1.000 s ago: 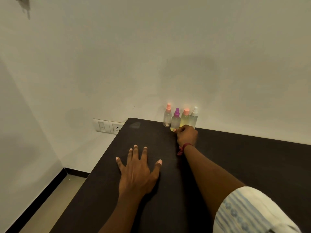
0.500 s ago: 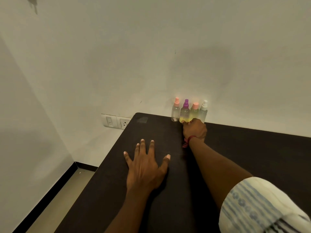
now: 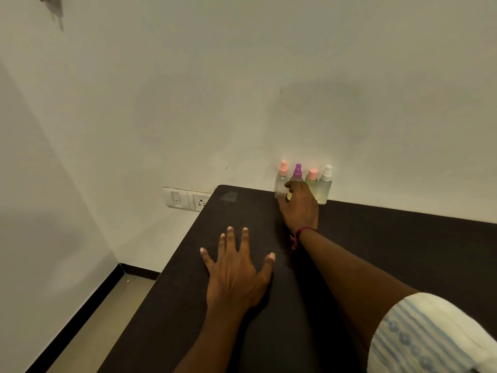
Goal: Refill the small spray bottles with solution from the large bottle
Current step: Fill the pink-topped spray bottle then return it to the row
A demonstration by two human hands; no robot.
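Table (image 3: 403, 238): left hand (image 3: 234, 275) flat, fingers spread, empty. Right hand (image 3: 300, 208) curls round purple bottle (image 3: 297, 172) in row of bottles (image 3: 324, 187) at wall. Lift straight up; neighbours crowd it. Large bottle unseen.

A dark table (image 3: 403, 251) fills the lower right, set against a plain off-white wall (image 3: 242, 90). A white switch-and-socket plate (image 3: 187, 199) sits left of its corner. At lower left, black skirting (image 3: 78, 321) edges a beige floor (image 3: 107, 324).
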